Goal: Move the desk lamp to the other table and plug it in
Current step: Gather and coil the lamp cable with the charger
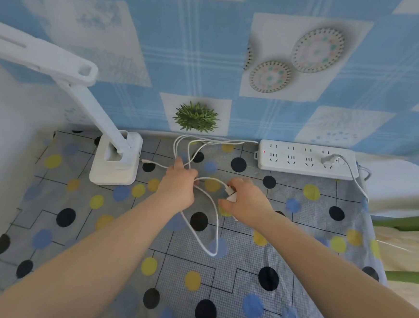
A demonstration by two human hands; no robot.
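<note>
Right hand (246, 199) at frame centre, fingers curled round white plug (230, 194). Left hand (178, 185) beside it grips white cord (212, 209). Desk lamp (114, 156) stands centre-left on counter (98, 225); power strip (306, 159) upper right. No legible writing.

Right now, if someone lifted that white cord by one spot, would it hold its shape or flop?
Likely flop: the white cord lies in loose loops on the tablecloth. It looks thin, so probably light. Its loops cross near the left hand, so it may tangle.
</note>
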